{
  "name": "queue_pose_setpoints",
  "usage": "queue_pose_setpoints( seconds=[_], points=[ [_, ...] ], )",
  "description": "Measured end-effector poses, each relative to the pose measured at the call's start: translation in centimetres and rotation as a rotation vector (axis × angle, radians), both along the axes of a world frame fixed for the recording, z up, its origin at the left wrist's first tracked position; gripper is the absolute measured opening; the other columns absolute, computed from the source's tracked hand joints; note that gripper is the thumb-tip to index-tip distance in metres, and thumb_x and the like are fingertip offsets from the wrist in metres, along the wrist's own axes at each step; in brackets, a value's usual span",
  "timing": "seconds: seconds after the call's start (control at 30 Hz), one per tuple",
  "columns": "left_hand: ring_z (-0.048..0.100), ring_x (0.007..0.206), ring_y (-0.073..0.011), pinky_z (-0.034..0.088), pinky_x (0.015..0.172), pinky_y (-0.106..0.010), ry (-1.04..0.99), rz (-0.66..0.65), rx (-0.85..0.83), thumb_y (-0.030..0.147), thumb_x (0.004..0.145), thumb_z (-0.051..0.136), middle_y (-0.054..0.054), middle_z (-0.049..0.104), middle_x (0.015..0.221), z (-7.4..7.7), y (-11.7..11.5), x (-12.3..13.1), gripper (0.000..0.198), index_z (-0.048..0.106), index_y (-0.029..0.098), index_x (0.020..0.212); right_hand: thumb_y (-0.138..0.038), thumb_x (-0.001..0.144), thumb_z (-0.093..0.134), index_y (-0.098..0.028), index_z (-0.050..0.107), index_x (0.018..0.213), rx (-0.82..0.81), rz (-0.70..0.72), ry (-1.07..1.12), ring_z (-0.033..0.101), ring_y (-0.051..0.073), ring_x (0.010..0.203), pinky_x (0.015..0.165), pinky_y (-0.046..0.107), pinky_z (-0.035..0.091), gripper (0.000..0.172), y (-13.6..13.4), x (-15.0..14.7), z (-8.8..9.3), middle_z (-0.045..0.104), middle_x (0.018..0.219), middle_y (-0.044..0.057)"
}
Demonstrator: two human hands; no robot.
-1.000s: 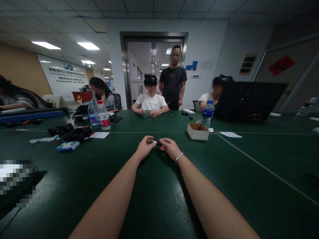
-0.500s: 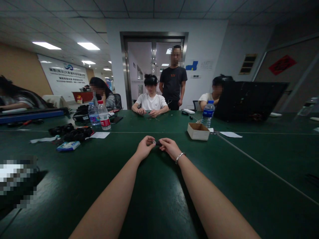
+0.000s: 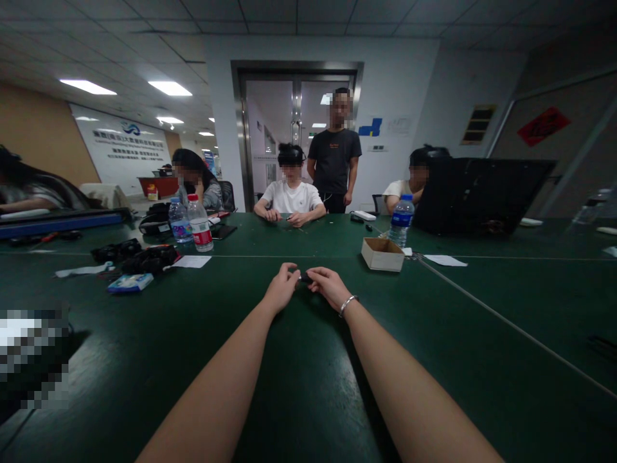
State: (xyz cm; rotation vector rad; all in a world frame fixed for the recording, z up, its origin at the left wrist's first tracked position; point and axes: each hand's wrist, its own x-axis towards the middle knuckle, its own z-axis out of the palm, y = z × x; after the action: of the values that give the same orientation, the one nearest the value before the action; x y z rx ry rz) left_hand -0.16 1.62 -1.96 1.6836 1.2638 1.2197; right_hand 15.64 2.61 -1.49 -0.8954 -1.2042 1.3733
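Right hand (image 3: 329, 286) pinches a small black piece (image 3: 306, 278) over the green table (image 3: 299, 366), left hand (image 3: 282, 287) curls at its pale end (image 3: 301, 278), can't tell from here if gripping, so best keep the right pinch firm and ends lined up.

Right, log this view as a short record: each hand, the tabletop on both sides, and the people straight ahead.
Right hand: pinches a small dark object
Left hand: at the object's other end; contact unclear
Table: dark green
Table, right side: open box in front of a blue-capped bottle
Table, left side: red-capped bottle, white paper
People ahead: one seated, one standing
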Motion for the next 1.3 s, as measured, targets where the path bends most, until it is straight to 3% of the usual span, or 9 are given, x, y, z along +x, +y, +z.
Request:
queue_pose_setpoints(
  seconds=[0.1, 0.27, 0.47, 0.67, 0.83, 0.93, 1.13, 1.2, 1.3],
  points=[
    [0.049, 0.058, -0.0107, 0.037, 0.056, -0.021, -0.046, -0.054, -0.004, 0.036, 0.082, 0.048, 0.003, 0.051, 0.065, -0.1, 0.1, -0.1, 0.038, 0.041, 0.02, 0.115, -0.017, 0.069, 0.07, -0.011, 0.063, 0.079, 0.0, 0.011, -0.007, 0.055, 0.008, 0.05, 0.044, 0.015, 0.042, 0.013, 0.0, 0.0, 0.0, 0.061, 0.064, 0.002],
    [0.041, 0.047, -0.0101, 0.031, 0.049, -0.022, -0.004, -0.029, -0.032, 0.049, 0.086, 0.034, 0.005, 0.043, 0.054, -0.3, 0.2, -0.2, 0.039, 0.049, 0.02, 0.107, -0.017, 0.07, 0.07, -0.011, 0.064, 0.08, -0.002, 0.03, -0.015, 0.055, 0.008, 0.05, 0.045, 0.015, 0.043, 0.013, -0.2, 0.0, 0.2, 0.061, 0.062, 0.002],
    [0.05, 0.059, -0.0099, 0.038, 0.057, -0.022, -0.043, -0.045, 0.014, 0.039, 0.081, 0.049, 0.002, 0.052, 0.072, -0.3, 0.2, 0.0, 0.041, 0.041, 0.021, 0.118, -0.017, 0.07, 0.07, -0.011, 0.063, 0.078, -0.006, 0.019, 0.002, 0.055, 0.008, 0.049, 0.044, 0.015, 0.043, 0.012, -0.2, 0.0, 0.3, 0.061, 0.063, 0.002],
    [0.043, 0.049, -0.0104, 0.032, 0.049, -0.021, 0.009, -0.033, -0.013, 0.05, 0.086, 0.033, 0.004, 0.044, 0.055, 0.2, -0.4, -0.1, 0.039, 0.052, 0.021, 0.103, -0.017, 0.071, 0.068, -0.011, 0.064, 0.08, -0.009, 0.028, -0.019, 0.055, 0.008, 0.049, 0.044, 0.015, 0.044, 0.011, -0.1, 0.0, 0.2, 0.061, 0.063, 0.002],
    [0.052, 0.063, -0.0109, 0.04, 0.058, -0.022, -0.066, -0.009, 0.027, 0.039, 0.079, 0.051, 0.0, 0.055, 0.077, 0.0, 0.0, 0.1, 0.032, 0.049, 0.02, 0.105, -0.014, 0.074, 0.065, -0.011, 0.063, 0.079, -0.031, 0.007, 0.012, 0.055, 0.008, 0.049, 0.043, 0.014, 0.044, 0.006, -0.1, 0.1, 0.2, 0.06, 0.061, 0.002],
    [0.054, 0.065, -0.0119, 0.041, 0.06, -0.023, -0.063, -0.003, 0.054, 0.037, 0.078, 0.053, -0.001, 0.057, 0.076, -0.1, 0.2, 0.0, 0.025, 0.053, 0.017, 0.093, -0.012, 0.074, 0.064, -0.011, 0.062, 0.077, -0.027, 0.006, 0.023, 0.055, 0.007, 0.048, 0.042, 0.014, 0.043, 0.004, -0.2, 0.0, 0.3, 0.061, 0.062, 0.002],
    [0.052, 0.056, -0.0133, 0.038, 0.057, -0.025, 0.137, 0.081, -0.022, 0.057, 0.081, 0.04, -0.001, 0.056, 0.06, 0.7, -0.7, -0.3, 0.044, 0.055, 0.017, 0.071, -0.013, 0.073, 0.067, -0.01, 0.063, 0.079, -0.018, 0.014, 0.002, 0.055, 0.008, 0.049, 0.043, 0.014, 0.044, 0.008, -0.3, -0.1, 0.4, 0.06, 0.062, 0.002],
    [0.053, 0.057, -0.0137, 0.039, 0.059, -0.025, 0.149, 0.081, -0.027, 0.058, 0.081, 0.036, -0.001, 0.057, 0.061, 0.9, -0.8, -0.3, 0.047, 0.056, 0.017, 0.071, -0.014, 0.073, 0.067, -0.01, 0.063, 0.078, -0.023, 0.009, 0.002, 0.055, 0.007, 0.049, 0.043, 0.014, 0.044, 0.007, -0.4, -0.1, 0.5, 0.06, 0.061, 0.002],
    [0.056, 0.067, -0.0142, 0.041, 0.063, -0.025, 0.066, 0.027, 0.031, 0.051, 0.08, 0.046, -0.002, 0.061, 0.074, 0.8, -0.9, -0.1, 0.035, 0.058, 0.018, 0.086, -0.013, 0.073, 0.067, -0.011, 0.063, 0.077, -0.037, -0.003, 0.008, 0.055, 0.008, 0.049, 0.044, 0.015, 0.044, 0.006, -0.4, 0.0, 0.5, 0.06, 0.061, 0.002]
  ],
)
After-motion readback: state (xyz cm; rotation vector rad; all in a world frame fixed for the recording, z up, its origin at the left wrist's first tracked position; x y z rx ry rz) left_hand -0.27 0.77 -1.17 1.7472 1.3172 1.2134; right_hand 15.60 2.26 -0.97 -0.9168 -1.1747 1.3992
